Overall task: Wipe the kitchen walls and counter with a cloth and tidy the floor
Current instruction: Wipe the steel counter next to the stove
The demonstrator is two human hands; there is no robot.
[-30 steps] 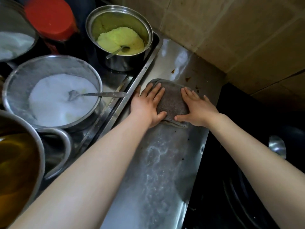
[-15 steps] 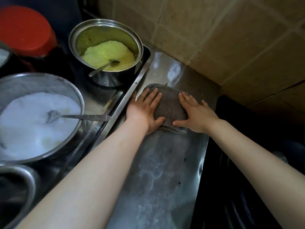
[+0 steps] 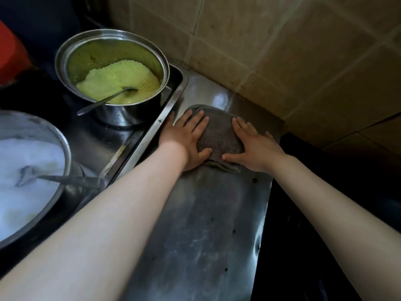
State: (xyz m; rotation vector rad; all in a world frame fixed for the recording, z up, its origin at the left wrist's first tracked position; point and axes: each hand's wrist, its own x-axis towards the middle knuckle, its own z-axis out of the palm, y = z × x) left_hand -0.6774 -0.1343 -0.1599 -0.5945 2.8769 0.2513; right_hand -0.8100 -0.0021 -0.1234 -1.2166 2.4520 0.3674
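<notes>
Fingers (image 3: 196, 121) of both hands lie straight and spread, pressing the folded grey cloth (image 3: 219, 135) flat near the steel counter's (image 3: 206, 224) far end, below the tiled wall (image 3: 282, 51). Counter wiping is under way; next likely a firm pull toward the near edge. Cloth's underside is hidden.

Beige tiled wall (image 3: 282, 51), dim light

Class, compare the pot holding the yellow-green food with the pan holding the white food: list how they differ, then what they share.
The pot stands farther back, whole in view, with tall walls; the pan sits nearer, looks wider, and is cut off by the frame edge. The pot's yellow-green food leaves much inner wall bare; the pan's white food lies nearer its rim. Both are shiny metal, and each holds a metal spoon.
</notes>
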